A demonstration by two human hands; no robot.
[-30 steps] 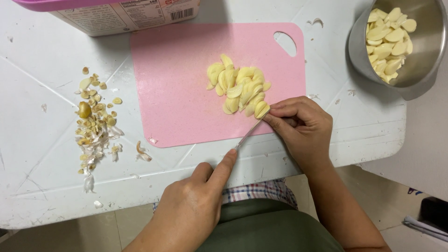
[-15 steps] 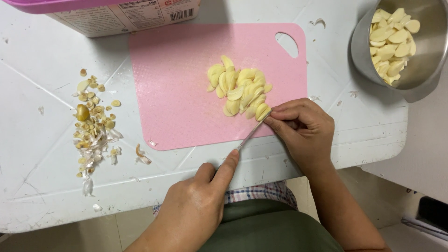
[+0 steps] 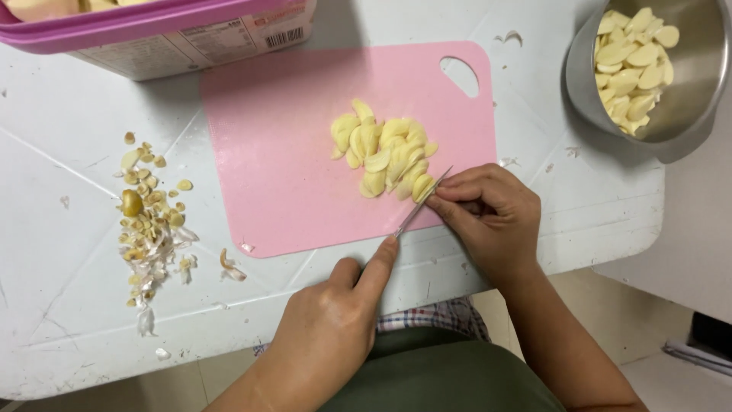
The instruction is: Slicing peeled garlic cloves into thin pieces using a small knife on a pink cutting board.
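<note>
On the pink cutting board (image 3: 290,152), near its front right corner, the heap of peeled garlic cloves (image 3: 385,149) lies much as it did a second ago; what has changed is small. The right hand (image 3: 488,217), which a moment earlier pinched a clove at the near edge of the heap, now sits a touch closer to the board's front edge, fingertips curled shut on one clove at the heap's near end. The left hand (image 3: 335,324) is closed round the handle of a small knife (image 3: 423,202), forefinger laid straight along its back, and the blade runs up to the right with its tip touching the held clove. The blade looks slightly steeper than before, so I judge the trimming of this clove is in mid-cut, not finished.

Room to move is tight on the near side: both wrists hang over the white table's (image 3: 69,305) front edge, and the board's front edge is just under the knife. To the left, well apart, lies a scatter of garlic skins and trimmed ends (image 3: 149,221). Far right, a steel bowl (image 3: 686,114) of cloves overhangs the table's corner. Behind the board stands a pink tub (image 3: 152,34), touching its far edge
</note>
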